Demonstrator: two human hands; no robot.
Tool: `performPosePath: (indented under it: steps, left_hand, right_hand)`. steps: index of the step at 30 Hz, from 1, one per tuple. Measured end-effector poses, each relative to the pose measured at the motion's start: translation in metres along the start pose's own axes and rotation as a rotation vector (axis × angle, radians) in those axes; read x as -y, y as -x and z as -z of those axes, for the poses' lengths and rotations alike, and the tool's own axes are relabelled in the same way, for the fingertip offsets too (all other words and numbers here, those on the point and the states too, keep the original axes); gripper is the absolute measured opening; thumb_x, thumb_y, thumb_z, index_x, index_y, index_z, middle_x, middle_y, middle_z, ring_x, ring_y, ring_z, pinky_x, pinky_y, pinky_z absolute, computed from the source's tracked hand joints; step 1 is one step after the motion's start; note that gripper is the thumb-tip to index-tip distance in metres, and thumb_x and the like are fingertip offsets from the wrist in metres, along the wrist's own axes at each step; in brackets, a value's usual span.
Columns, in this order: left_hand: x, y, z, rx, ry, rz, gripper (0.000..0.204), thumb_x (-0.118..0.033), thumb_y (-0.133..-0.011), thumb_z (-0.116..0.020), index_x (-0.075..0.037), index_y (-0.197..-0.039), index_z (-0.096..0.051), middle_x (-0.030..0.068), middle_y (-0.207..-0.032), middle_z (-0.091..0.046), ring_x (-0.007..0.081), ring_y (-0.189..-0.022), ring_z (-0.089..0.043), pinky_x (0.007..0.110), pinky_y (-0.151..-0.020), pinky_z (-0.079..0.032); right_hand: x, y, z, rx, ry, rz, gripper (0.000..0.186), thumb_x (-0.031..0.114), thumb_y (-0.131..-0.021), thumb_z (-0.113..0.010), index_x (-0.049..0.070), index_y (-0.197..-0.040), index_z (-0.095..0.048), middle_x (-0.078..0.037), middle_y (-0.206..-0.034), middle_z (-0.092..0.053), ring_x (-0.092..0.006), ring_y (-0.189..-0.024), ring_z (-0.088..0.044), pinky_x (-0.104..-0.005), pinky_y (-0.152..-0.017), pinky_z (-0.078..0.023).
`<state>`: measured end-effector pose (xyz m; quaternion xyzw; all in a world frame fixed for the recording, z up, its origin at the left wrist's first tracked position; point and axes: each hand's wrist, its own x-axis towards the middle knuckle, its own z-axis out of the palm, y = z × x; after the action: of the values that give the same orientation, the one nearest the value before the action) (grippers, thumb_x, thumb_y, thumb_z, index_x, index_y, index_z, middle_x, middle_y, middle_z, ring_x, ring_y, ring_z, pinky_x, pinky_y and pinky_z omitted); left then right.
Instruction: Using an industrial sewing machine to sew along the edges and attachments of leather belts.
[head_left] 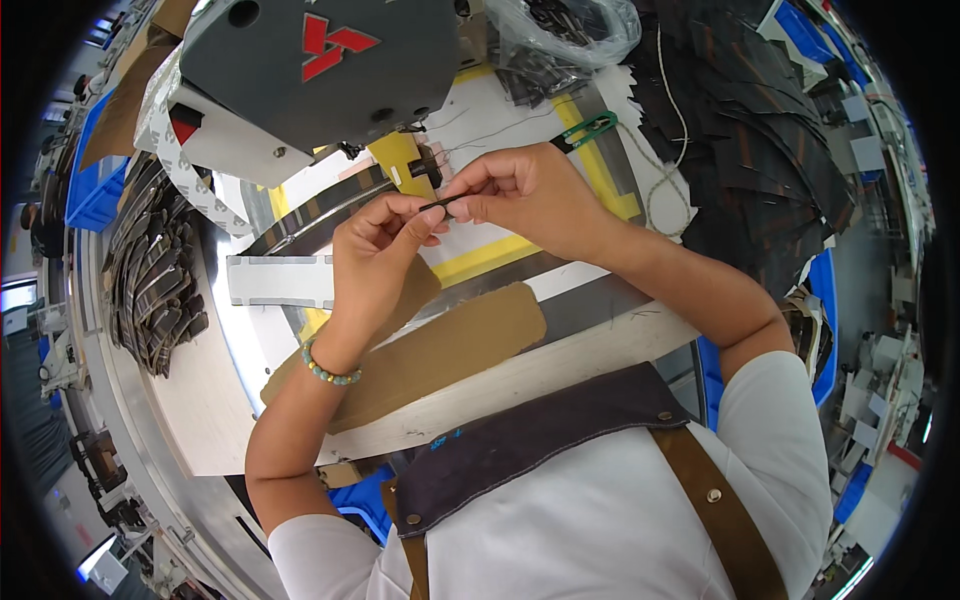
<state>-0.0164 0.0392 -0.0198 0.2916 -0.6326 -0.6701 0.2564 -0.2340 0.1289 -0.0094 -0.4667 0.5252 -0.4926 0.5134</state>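
My left hand [378, 250] and my right hand [545, 200] meet just in front of the sewing machine [320, 85]. Between their pinched fingertips is a thin, short black strip [441, 203]. Its ends are partly hidden by the fingers, and I cannot tell its material. The machine's needle area, beside a yellow guard [403, 163], lies just beyond my fingers. Green-handled thread snips [590, 130] rest on the table past my right hand. Next to my left wrist is a white flat template [282, 281] with grey edges.
A brown pad [450, 350] lies along the table's near edge [610, 340]. Stacked dark strips [155, 270] sit at the left. At the right are piled dark fabric pieces [745, 120] and a pale cord [655, 165]. A clear plastic bag [605, 35] of dark pieces stands behind.
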Motion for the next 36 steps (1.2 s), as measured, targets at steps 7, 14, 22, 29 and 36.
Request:
performPosePath:
  steps: [7,14,22,29,36]
  left_hand:
    - [0.003,0.0,0.0,-0.07,0.039,0.077,0.012,-0.011,-0.104,-0.078,0.001,-0.106,-0.079,0.0038,-0.096,-0.08,0.008,-0.088,-0.073,0.025,-0.08,-0.058]
    - [0.004,0.0,-0.005,-0.026,-0.027,0.078,0.013,-0.011,-0.107,-0.074,0.0,-0.105,-0.08,0.0033,-0.094,-0.079,0.0079,-0.088,-0.071,0.025,-0.079,-0.058]
    - [-0.004,-0.01,0.031,-0.02,-0.517,-0.159,0.018,-0.004,-0.11,-0.06,0.004,-0.114,-0.075,0.0104,-0.111,-0.077,0.0163,-0.094,-0.073,0.028,-0.079,-0.06]
    - [0.005,-0.029,0.041,-0.012,-1.163,-0.686,0.042,-0.013,-0.092,-0.082,-0.001,-0.13,-0.072,0.0139,-0.146,-0.066,0.0393,-0.127,-0.063,0.047,-0.106,-0.055]
    - [0.004,-0.027,0.042,0.125,-1.277,-0.658,0.059,-0.023,-0.09,-0.084,-0.004,-0.143,-0.067,0.0128,-0.154,-0.061,0.0389,-0.141,-0.056,0.05,-0.115,-0.05]
  right_hand:
    - [-0.003,0.002,0.008,0.018,0.151,0.003,0.028,0.003,-0.099,-0.08,-0.005,-0.126,-0.076,-0.009,-0.109,-0.08,-0.01,-0.099,-0.073,-0.0271,-0.091,-0.06]
    - [0.0,-0.002,0.009,0.074,0.211,-0.067,0.019,0.011,-0.1,-0.081,-0.003,-0.113,-0.08,-0.006,-0.099,-0.08,-0.0093,-0.091,-0.073,-0.027,-0.081,-0.057]
    - [0.009,-0.041,0.027,0.006,0.545,-0.014,0.017,0.013,-0.098,-0.075,-0.002,-0.101,-0.082,-0.009,-0.088,-0.08,-0.0104,-0.073,-0.072,-0.028,-0.067,-0.055]
    - [-0.004,-0.082,0.015,-0.061,0.645,0.017,0.019,0.018,-0.094,-0.075,0.002,-0.099,-0.083,-0.007,-0.076,-0.078,-0.0156,-0.069,-0.073,-0.0314,-0.065,-0.054]
    - [-0.005,-0.091,0.016,-0.037,0.739,0.003,0.018,0.018,-0.09,-0.076,0.0,-0.088,-0.08,-0.008,-0.075,-0.078,-0.0192,-0.068,-0.073,-0.034,-0.068,-0.055]
